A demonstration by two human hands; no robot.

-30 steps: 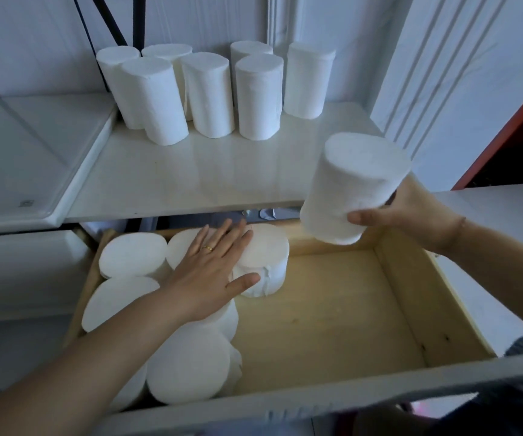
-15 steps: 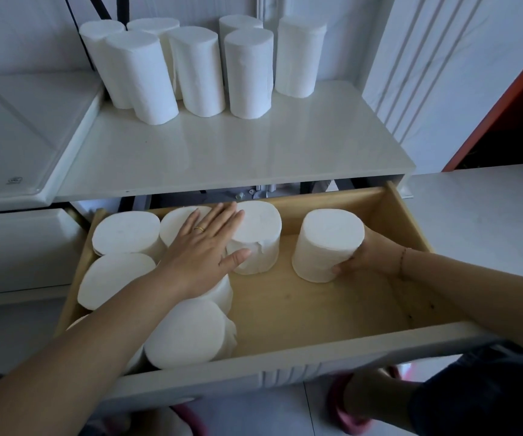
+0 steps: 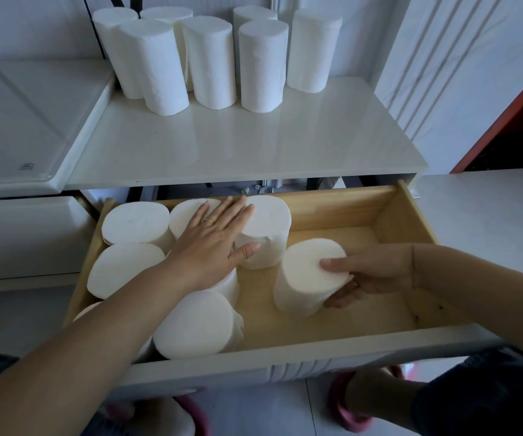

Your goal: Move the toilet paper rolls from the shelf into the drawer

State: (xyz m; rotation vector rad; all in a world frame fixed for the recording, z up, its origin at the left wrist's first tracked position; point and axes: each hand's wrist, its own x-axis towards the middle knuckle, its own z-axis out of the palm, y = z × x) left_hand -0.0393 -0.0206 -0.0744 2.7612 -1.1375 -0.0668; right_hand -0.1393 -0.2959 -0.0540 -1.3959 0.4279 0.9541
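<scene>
Roll [image 3: 312, 275] mid-drawer, near upright, just beside packed rolls [image 3: 134, 223]. Right hand [image 3: 376, 272] grips it: thumb on top, fingers round side. Left hand [image 3: 213, 243] flat, fingers straight, steadying packed rolls toward drawer [image 3: 404, 221] back-left corner. Step: placing. Next, likely: release, reach for shelf rolls [image 3: 209, 58] at shelf [image 3: 253, 146] back edge.

Right hand [image 3: 379, 272] grips a roll [image 3: 304, 272] (thumb atop) inside drawer [image 3: 332, 209].

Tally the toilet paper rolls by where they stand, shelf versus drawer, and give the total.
Rolls on the shelf: 7
Rolls in the drawer: 8, counting the roll the right hand holds and one mostly hidden under the left arm
Total: 15
</scene>
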